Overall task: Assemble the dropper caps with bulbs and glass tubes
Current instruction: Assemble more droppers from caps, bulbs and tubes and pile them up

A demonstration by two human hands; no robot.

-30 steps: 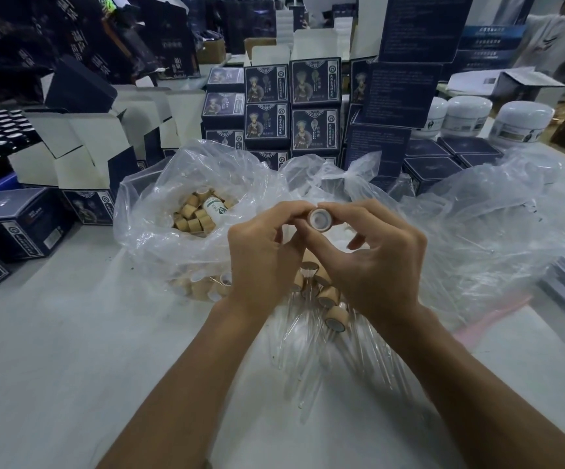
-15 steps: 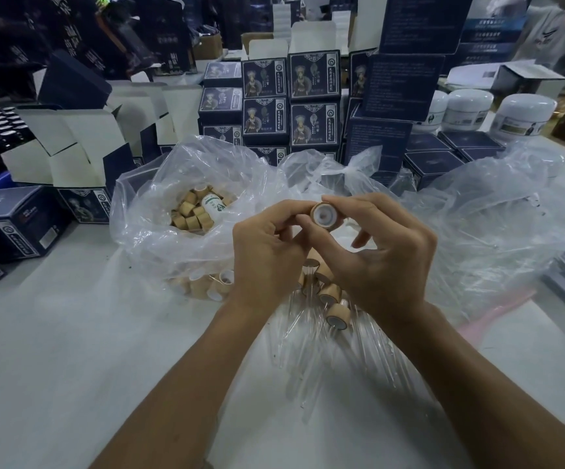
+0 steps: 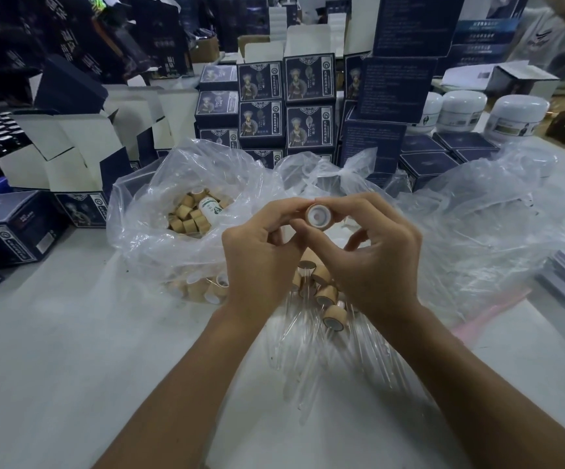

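Both hands raised over desk [image 3: 54, 350]. Right hand [image 3: 372, 262] and left hand [image 3: 257, 262] pinch one dropper cap [image 3: 318, 216] at fingertips, open end facing camera. Below hands: assembled droppers [image 3: 328, 299]. Left of left hand: bag of caps [image 3: 189, 216].

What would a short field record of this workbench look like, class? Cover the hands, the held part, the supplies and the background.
Held part: dropper cap, open end toward camera
Left hand: pinches cap
Right hand: grips cap
Loose caps: in clear bag
Finished droppers: piled under the hands
Background: stacked dark blue boxes, white jars
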